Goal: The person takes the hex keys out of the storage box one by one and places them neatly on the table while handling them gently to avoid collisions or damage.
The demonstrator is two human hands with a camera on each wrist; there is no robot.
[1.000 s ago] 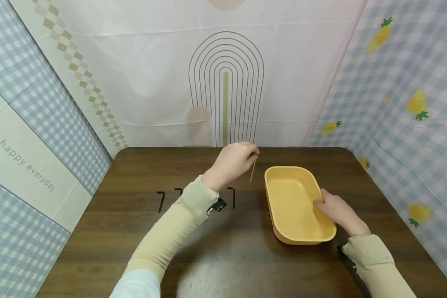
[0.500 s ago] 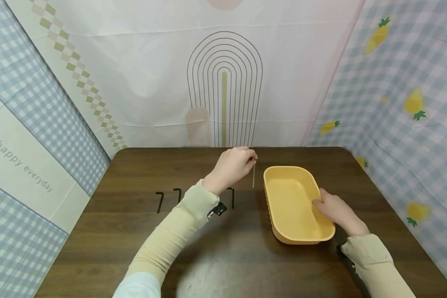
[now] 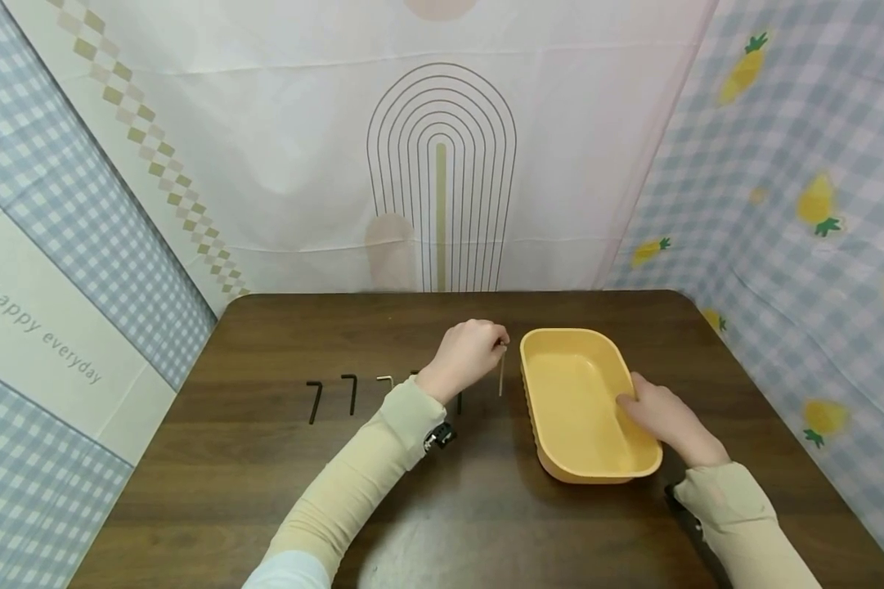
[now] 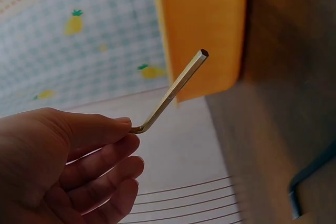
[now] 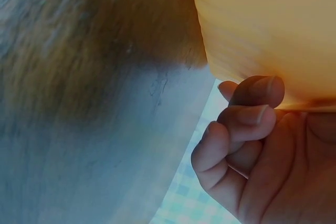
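My left hand (image 3: 465, 353) pinches a brass-coloured hex key (image 4: 176, 90) by its short arm, between thumb and index finger. The key's long arm hangs down just left of a yellow plastic basket (image 3: 577, 409); whether its tip touches the table is unclear. My right hand (image 3: 666, 419) grips the basket's right rim, thumb inside and fingers against the outer wall. Left of the basket lies a row of other hex keys: a black one (image 3: 314, 401), another black one (image 3: 352, 394), a pale brass one (image 3: 386, 380) and more dark ones, partly hidden by my left hand and forearm.
The dark wooden table (image 3: 265, 491) ends at a white printed curtain (image 3: 302, 164) behind. A blue checked curtain (image 3: 765, 204) with pineapples hangs on the right, with another checked cloth on the left.
My left hand has come nearer, down toward the tabletop, with the hex key. More of the row, including the pale key, shows past my forearm. The right hand still holds the basket.
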